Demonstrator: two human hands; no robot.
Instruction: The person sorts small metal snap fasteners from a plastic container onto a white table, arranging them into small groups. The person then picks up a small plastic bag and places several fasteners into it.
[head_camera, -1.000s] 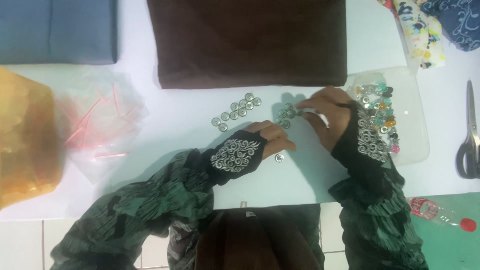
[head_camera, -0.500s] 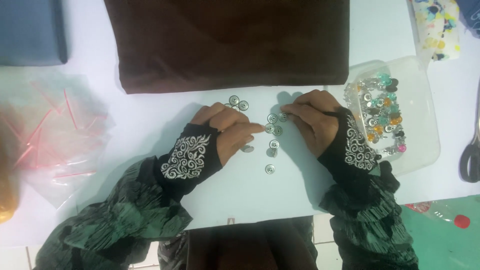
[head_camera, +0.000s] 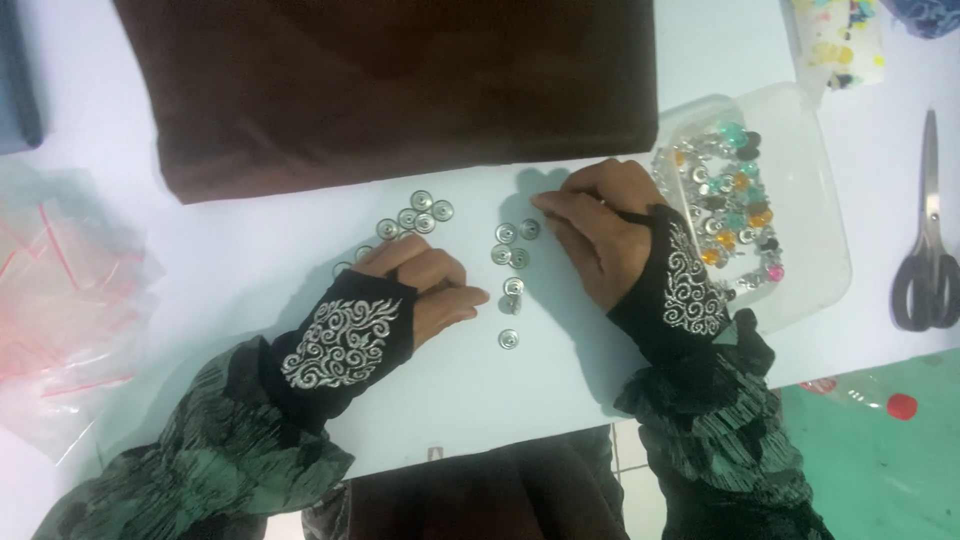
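Between our hands, 5 silver snap buttons (head_camera: 512, 258) on white worktop (head_camera: 250, 260). Right hand (head_camera: 600, 240) fingers together, flat beside them, holding nothing; left hand (head_camera: 425, 290) curled, grip unclear. We judge sorting underway; next pick needs fine pinch.

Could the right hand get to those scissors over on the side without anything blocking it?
Probably yes, with a stretch. The right hand rests on the white table, and the scissors lie flat and uncovered. Only the clear tray of coloured bits sits between them, low enough to reach over.
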